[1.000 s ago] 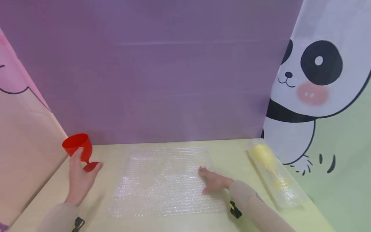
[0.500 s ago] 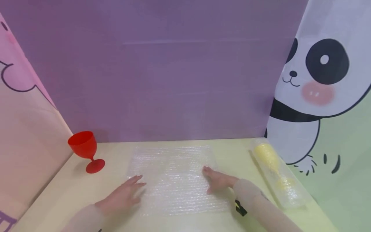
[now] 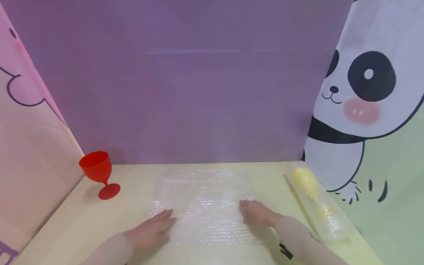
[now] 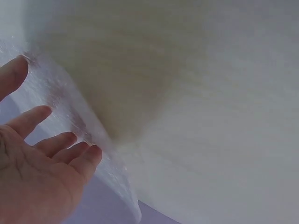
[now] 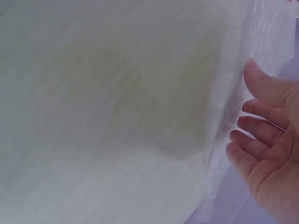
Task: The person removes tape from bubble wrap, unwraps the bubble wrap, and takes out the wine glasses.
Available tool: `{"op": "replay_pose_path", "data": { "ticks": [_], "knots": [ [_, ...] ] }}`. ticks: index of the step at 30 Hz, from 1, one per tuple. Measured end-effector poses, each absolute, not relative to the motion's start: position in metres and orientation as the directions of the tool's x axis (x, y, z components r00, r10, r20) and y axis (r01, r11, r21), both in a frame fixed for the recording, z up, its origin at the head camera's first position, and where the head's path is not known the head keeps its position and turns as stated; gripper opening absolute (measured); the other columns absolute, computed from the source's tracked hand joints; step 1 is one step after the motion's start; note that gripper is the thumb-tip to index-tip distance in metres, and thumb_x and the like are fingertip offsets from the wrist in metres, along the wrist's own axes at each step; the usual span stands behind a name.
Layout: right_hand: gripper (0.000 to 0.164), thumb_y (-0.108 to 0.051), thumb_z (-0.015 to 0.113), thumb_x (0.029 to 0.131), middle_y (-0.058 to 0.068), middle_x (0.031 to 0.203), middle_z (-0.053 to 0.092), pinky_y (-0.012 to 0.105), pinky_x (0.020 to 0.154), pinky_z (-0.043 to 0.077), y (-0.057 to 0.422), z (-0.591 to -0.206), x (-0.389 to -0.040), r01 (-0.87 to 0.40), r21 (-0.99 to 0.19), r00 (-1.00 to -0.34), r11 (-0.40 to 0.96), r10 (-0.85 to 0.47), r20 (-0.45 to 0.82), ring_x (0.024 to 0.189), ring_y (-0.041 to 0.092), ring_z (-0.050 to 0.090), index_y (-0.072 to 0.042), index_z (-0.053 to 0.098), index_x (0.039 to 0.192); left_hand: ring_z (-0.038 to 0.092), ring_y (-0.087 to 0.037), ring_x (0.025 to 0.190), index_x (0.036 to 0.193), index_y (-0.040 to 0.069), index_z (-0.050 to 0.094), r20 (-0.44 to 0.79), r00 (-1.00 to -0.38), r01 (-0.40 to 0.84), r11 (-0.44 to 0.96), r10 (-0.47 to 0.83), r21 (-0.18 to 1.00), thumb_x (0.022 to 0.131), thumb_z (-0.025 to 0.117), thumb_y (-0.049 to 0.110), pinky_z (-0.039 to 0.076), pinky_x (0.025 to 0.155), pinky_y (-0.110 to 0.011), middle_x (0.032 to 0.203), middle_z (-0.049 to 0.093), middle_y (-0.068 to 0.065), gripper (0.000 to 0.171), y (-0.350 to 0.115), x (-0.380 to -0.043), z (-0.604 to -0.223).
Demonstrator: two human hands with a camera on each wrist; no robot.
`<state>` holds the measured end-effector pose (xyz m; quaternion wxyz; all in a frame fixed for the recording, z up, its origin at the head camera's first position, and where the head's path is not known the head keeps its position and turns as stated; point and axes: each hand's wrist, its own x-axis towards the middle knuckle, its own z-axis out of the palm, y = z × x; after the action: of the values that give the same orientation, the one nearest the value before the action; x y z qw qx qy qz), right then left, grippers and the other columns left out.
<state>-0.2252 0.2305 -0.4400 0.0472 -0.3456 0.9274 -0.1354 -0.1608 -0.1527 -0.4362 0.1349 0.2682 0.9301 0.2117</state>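
Observation:
A sheet of clear bubble wrap [image 3: 205, 206] lies flat in the middle of the table. My left hand [image 3: 150, 232] is at its left edge, fingers spread and slightly bent, with nothing in the grasp. At the opposite edge my right hand [image 3: 258, 213] has its fingertips at the sheet, thumb apart from the fingers. Both wrist views show the palms, with the left fingers [image 4: 60, 140] and right fingers [image 5: 254, 130] loosely extended beside the wrap. A red plastic goblet [image 3: 99, 169] stands upright at the back left, away from both hands.
On the right side of the pale table [image 3: 129, 184] lies a yellow goblet-shaped object [image 3: 304, 182] rolled in bubble wrap. A purple backdrop [image 3: 198, 92] rises behind the table, and a panda-printed panel [image 3: 357, 121] borders it on the right.
My left hand has let go of the red goblet, leaving it standing, and moved right to the wrap's left edge. The right hand stays at the right edge, and the sheet sits slightly further right.

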Motion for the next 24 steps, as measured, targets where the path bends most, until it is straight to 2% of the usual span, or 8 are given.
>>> {"op": "replay_pose_path", "data": {
  "ticks": [5, 8, 10, 13, 16, 19, 22, 24],
  "knots": [
    [0.033, -0.001, 0.06, 0.08, 0.033, 0.123, 0.05, 0.054, 0.097, 0.04, 0.232, -0.439, -0.225, -0.619, -0.246, -0.776, 0.746, -0.63, 0.041, 0.112, 0.048, 0.05, 0.011, 0.056, 0.111, 0.021, -0.04, 0.136, 0.137, 0.006, 0.042, -0.119, -0.824, 0.449, 0.767, 0.554, 0.459, 0.09, 0.056, 0.024, 0.02, 0.109, -0.056, 0.149, 0.025, -0.02, 0.053, -0.144, -0.173, -0.437],
    [0.02, 0.005, 0.054, 0.08, 0.031, 0.122, 0.053, 0.051, 0.096, 0.043, 0.234, -0.441, -0.23, -0.608, -0.204, -0.791, 0.768, -0.607, 0.072, 0.112, 0.045, 0.051, 0.008, 0.06, 0.099, 0.02, -0.04, 0.136, 0.137, 0.004, 0.041, -0.125, -0.831, 0.429, 0.767, 0.542, 0.477, 0.09, 0.056, 0.025, 0.018, 0.11, -0.057, 0.149, 0.023, -0.02, 0.053, -0.14, -0.18, -0.438],
    [0.014, 0.005, 0.055, 0.08, 0.03, 0.119, 0.055, 0.05, 0.095, 0.044, 0.234, -0.442, -0.234, -0.605, -0.192, -0.796, 0.773, -0.598, 0.099, 0.11, 0.044, 0.053, 0.004, 0.062, 0.092, 0.02, -0.041, 0.136, 0.137, 0.003, 0.04, -0.124, -0.83, 0.43, 0.766, 0.543, 0.477, 0.09, 0.055, 0.025, 0.018, 0.11, -0.057, 0.149, 0.022, -0.022, 0.054, -0.137, -0.187, -0.439],
    [0.01, 0.005, 0.057, 0.079, 0.029, 0.118, 0.057, 0.049, 0.095, 0.045, 0.236, -0.445, -0.24, -0.598, -0.226, -0.801, 0.769, -0.585, 0.127, 0.109, 0.043, 0.055, 0.001, 0.063, 0.087, 0.02, -0.041, 0.136, 0.136, 0.003, 0.04, -0.124, -0.835, 0.423, 0.77, 0.536, 0.478, 0.089, 0.056, 0.024, 0.017, 0.111, -0.056, 0.148, 0.023, -0.022, 0.054, -0.136, -0.196, -0.441],
    [0.011, 0.006, 0.058, 0.078, 0.029, 0.12, 0.055, 0.051, 0.096, 0.042, 0.24, -0.449, -0.245, -0.585, -0.308, -0.808, 0.75, -0.572, 0.141, 0.111, 0.044, 0.053, -0.001, 0.062, 0.086, 0.022, -0.042, 0.135, 0.135, 0.001, 0.042, -0.107, -0.843, 0.42, 0.769, 0.527, 0.481, 0.087, 0.059, 0.023, 0.018, 0.11, -0.057, 0.147, 0.025, -0.023, 0.055, -0.136, -0.206, -0.444],
    [0.021, 0.006, 0.058, 0.078, 0.03, 0.125, 0.051, 0.053, 0.098, 0.04, 0.245, -0.452, -0.249, -0.55, -0.41, -0.825, 0.727, -0.549, 0.133, 0.114, 0.046, 0.049, 0.005, 0.062, 0.098, 0.027, -0.042, 0.133, 0.133, -0.001, 0.044, -0.078, -0.855, 0.417, 0.769, 0.512, 0.485, 0.083, 0.064, 0.021, 0.021, 0.109, -0.057, 0.145, 0.03, -0.023, 0.058, -0.137, -0.213, -0.449],
    [0.036, 0.002, 0.059, 0.081, 0.029, 0.129, 0.048, 0.053, 0.101, 0.036, 0.248, -0.455, -0.253, -0.478, -0.517, -0.857, 0.71, -0.505, 0.098, 0.119, 0.045, 0.045, 0.009, 0.055, 0.116, 0.03, -0.042, 0.131, 0.131, -0.002, 0.045, -0.055, -0.871, 0.398, 0.768, 0.488, 0.502, 0.079, 0.068, 0.02, 0.022, 0.109, -0.057, 0.143, 0.034, -0.023, 0.062, -0.138, -0.219, -0.452],
    [0.042, -0.001, 0.061, 0.082, 0.028, 0.13, 0.048, 0.053, 0.101, 0.036, 0.25, -0.456, -0.255, -0.444, -0.553, -0.871, 0.705, -0.485, 0.082, 0.12, 0.044, 0.045, 0.009, 0.051, 0.122, 0.031, -0.041, 0.131, 0.132, -0.002, 0.044, -0.049, -0.879, 0.382, 0.762, 0.474, 0.522, 0.077, 0.07, 0.02, 0.022, 0.109, -0.056, 0.142, 0.036, -0.022, 0.065, -0.138, -0.222, -0.454]
  ]
}}
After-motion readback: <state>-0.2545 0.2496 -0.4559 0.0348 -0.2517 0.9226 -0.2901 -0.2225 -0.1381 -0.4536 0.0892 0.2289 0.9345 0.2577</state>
